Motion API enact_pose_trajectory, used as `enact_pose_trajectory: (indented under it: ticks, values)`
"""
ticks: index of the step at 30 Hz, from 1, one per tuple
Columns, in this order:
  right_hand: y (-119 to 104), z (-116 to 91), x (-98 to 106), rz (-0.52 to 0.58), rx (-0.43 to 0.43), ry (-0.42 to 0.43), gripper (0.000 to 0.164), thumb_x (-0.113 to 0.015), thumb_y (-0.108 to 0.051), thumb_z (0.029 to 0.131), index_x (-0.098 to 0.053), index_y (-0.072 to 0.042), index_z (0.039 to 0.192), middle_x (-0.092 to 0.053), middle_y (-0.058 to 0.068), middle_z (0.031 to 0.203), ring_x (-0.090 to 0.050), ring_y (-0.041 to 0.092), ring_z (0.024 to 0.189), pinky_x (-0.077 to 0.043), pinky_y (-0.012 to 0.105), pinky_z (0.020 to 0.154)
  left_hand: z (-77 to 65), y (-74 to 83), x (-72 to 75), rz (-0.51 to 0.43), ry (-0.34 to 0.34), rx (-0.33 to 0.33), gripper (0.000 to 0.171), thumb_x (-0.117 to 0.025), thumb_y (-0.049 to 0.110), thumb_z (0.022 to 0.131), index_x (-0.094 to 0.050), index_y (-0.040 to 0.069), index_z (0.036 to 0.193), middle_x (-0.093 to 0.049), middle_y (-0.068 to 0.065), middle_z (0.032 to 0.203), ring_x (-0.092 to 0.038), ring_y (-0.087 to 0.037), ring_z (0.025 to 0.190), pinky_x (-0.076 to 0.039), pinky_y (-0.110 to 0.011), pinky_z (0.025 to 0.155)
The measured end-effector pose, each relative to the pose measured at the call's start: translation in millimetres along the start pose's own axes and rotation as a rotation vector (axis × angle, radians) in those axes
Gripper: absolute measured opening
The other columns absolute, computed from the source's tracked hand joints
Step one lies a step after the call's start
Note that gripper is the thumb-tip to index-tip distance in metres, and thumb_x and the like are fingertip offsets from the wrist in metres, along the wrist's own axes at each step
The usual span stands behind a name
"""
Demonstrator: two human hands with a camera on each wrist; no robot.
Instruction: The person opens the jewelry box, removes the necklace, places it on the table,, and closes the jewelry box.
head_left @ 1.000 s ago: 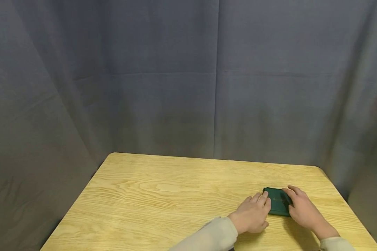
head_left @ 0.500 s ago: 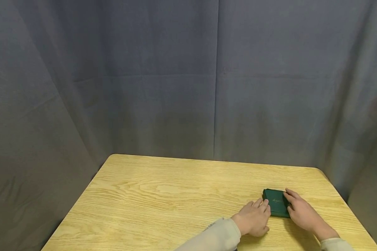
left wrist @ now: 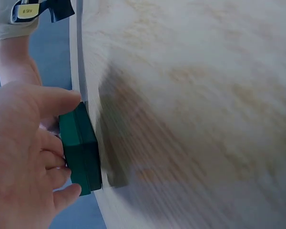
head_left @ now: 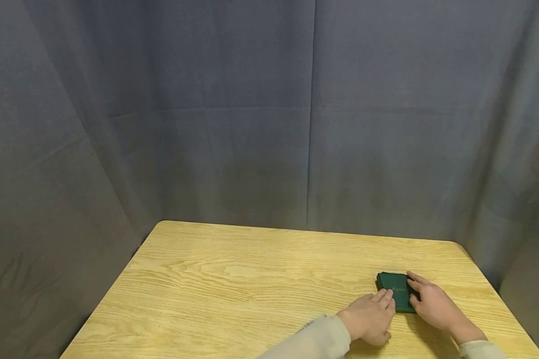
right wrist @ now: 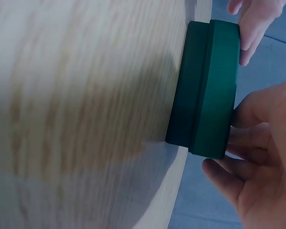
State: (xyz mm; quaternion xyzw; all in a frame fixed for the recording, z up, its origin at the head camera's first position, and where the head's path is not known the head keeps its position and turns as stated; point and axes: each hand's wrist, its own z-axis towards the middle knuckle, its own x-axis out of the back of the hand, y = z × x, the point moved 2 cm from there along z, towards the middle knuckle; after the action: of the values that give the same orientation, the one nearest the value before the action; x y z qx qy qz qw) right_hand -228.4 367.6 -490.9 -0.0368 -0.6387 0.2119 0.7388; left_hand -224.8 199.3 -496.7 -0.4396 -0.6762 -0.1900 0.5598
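Green box: lies flat between the two hands on the wood-grained counter, its lid and base meeting along a seam. (head_left: 400,295)
Lid lettering (head_left: 398,289): a gold-coloured line in the gap between both hands' fingers, too small to read.
Left hand (head_left: 371,318): fingers nearly straight and side by side, touching the box's near left corner; the thumb stands apart.
Right hand (head_left: 434,305): fingers and thumb spread, loosely bent, touching the right part of the lid without clamping it.
In the way: seen from the head, the left hand covers the near left corner and the right hand covers the right edge.
Counter (head_left: 233,299): bare wood grain left of the left hand and beyond both hands.
Shadow (head_left: 426,339): falls below the right hand.
Sleeves (head_left: 316,339): pale cuffs just behind each hand, dark print on the left one.
Wrist device (left wrist: 28,10): black with a yellow label, behind the right hand.
Grey curtain (head_left: 233,124): hangs well beyond the hands.
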Motion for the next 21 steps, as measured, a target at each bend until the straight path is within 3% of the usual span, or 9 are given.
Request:
enact_pose_trajectory:
  ticks: [13,21]
  values:
    - [-1.5,-0.4,-0.9,0.009,0.024,-0.013,0.036,-0.058,0.005,0.082,-0.058,0.014,0.116,-0.047,0.038,0.126,-0.049,0.052,0.110,-0.045,0.057,0.083,-2.2,-6.1,-2.9,-0.007,0.064,-0.046,0.057,-0.031,0.046,0.100,-0.018,0.026,0.151,-0.011,0.008,0.155,-0.009,-0.004,0.140,-0.016,-0.018,0.109]
    - [-5.3,0.4,-2.1,-0.015,0.055,-0.008,0.033,-0.061,0.004,0.081,-0.060,0.014,0.113,-0.049,0.037,0.123,-0.053,0.050,0.106,-0.047,0.054,0.081,-2.4,-9.1,-1.1,0.043,0.178,-0.036,0.044,-0.034,0.037,0.102,-0.035,0.027,0.145,-0.027,0.008,0.149,-0.020,-0.007,0.138,-0.020,-0.019,0.107]
